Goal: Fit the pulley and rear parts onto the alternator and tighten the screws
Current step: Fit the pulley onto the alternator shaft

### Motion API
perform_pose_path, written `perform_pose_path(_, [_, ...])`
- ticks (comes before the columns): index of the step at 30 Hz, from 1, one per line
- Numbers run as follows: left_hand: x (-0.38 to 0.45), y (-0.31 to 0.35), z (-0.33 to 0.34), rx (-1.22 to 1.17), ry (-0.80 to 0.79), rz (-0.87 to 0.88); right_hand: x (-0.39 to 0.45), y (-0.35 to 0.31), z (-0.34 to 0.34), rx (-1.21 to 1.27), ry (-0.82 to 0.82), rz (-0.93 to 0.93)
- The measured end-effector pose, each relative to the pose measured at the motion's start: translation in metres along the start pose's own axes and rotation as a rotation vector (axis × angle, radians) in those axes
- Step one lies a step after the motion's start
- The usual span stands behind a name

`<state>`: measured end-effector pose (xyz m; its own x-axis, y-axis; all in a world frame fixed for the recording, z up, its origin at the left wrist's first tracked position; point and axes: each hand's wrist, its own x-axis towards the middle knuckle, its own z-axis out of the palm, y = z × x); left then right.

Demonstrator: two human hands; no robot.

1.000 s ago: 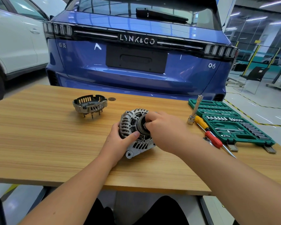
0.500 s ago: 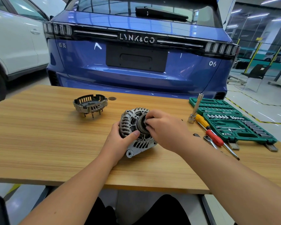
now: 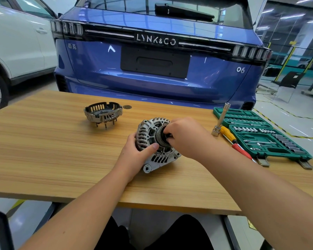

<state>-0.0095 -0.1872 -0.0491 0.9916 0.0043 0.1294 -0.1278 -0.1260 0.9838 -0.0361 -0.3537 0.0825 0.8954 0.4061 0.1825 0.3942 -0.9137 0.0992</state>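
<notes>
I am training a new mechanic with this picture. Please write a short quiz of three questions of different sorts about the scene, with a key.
1. True or false: the rear cover is already fitted on the alternator.
2. Which hand steadies the alternator body? A) left hand B) right hand C) neither
3. Fill in: the screwdriver lies on the table just left of the green ____.

Key: 1. False, it stands apart on the table. 2. A; the right hand works at the pulley. 3. Socket case.
</notes>
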Motion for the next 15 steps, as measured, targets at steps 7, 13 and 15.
perform_pose_path(7, [0.000, 0.001, 0.001, -0.017, -0.007, 0.000, 0.001, -0.003, 0.002, 0.007, 0.008, 0.017])
perform_pose_path(13, [0.001, 0.000, 0.001, 0.000, -0.006, -0.004, -0.007, 0.001, 0.015, 0.040, 0.087, -0.034])
perform_pose_path(15, [0.001, 0.000, 0.001, 0.001, -0.004, -0.001, -0.007, 0.003, 0.017, 0.009, 0.092, -0.082])
